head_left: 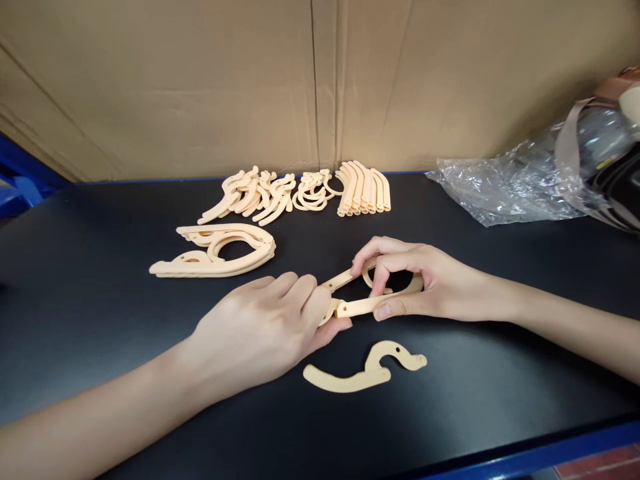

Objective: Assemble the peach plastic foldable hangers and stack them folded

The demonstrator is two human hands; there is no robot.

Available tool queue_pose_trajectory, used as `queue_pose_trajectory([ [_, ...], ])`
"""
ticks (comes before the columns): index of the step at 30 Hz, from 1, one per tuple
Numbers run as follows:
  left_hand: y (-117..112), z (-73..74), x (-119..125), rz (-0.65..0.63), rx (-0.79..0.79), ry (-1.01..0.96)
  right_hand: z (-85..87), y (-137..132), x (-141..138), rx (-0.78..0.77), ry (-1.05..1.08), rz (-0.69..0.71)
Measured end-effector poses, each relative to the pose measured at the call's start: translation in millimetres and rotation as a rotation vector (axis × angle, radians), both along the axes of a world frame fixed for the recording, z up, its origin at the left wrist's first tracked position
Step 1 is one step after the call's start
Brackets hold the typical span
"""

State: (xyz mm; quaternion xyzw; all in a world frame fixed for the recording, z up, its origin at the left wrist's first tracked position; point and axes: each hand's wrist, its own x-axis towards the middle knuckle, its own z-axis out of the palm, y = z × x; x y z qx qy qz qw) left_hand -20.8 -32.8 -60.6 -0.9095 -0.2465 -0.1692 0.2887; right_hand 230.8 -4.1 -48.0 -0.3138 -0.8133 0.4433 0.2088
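Note:
Between my two hands is a beige folding clothes hanger (357, 307), its arms lying side by side with small holes at their ends. My left hand (265, 327) pinches the left end, and its fingers hide most of what lies there. My right hand (425, 280) closes around the arms from the right, thumb on the near arm and fingers on the far one. Just in front of my hands lies a curved hanger arm joined to a hook piece (347, 382). Folded hangers (225, 267) rest in a stack beyond my left hand.
Along the back of the black table (125, 400) lie a pile of hooked pieces (245, 193), ring-like parts (311, 193) and a row of curved arms (363, 190). A clear plastic bag (505, 187) sits at the right. Cardboard (200, 87) stands behind.

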Motion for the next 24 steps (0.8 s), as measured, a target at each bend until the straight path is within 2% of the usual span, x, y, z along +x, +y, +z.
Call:
queue_pose_trajectory([
  [13, 4.3, 1.6, 0.4, -0.068, 0.030, -0.026, -2.1, -1.5, -1.3, -0.002, -0.010, 0.024],
  [24, 5.2, 0.8, 0.3, -0.056, 0.000, -0.034, -3.2, -1.1, -1.4, 0.014, 0.007, 0.035],
])
